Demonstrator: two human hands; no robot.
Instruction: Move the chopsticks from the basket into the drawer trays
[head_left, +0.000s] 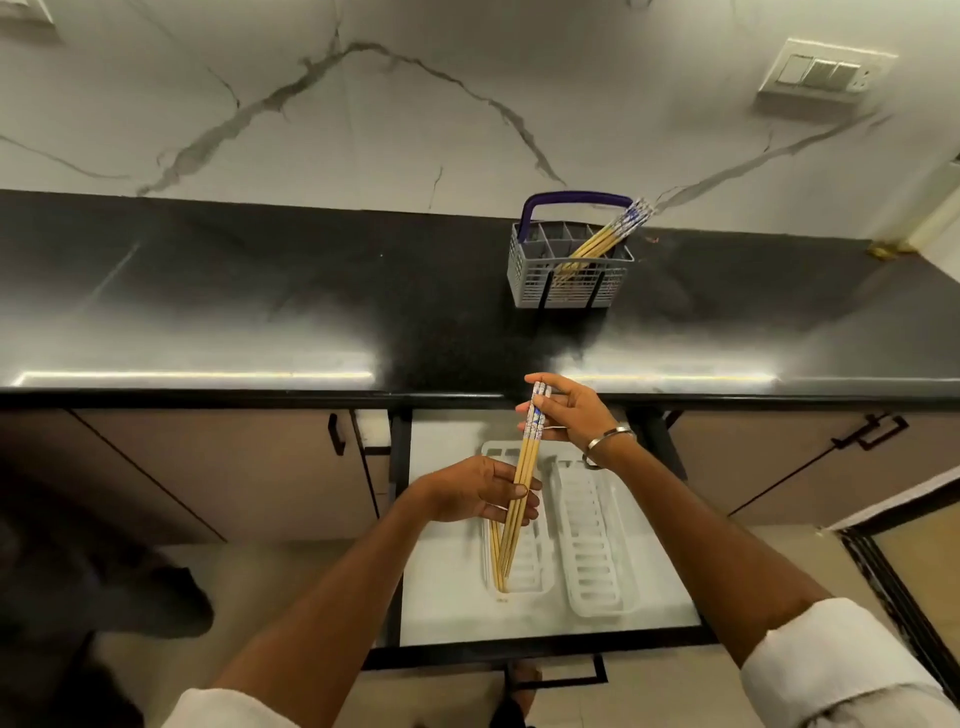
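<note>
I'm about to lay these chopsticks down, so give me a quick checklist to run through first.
1. Both hands hold the bundle: left hand low, right hand at the patterned ends: ok.
2. Drawer open: ok.
3. Bundle tips inside the left tray: ok.
4. Bundle lying flat: not ok, tilted.
5. Right tray free: ok.
6. Basket emptied: not ok, chopsticks remain.

basket (569, 273) on counter (260, 291), 2 trays (597, 551) in drawer (441, 597) below
</note>
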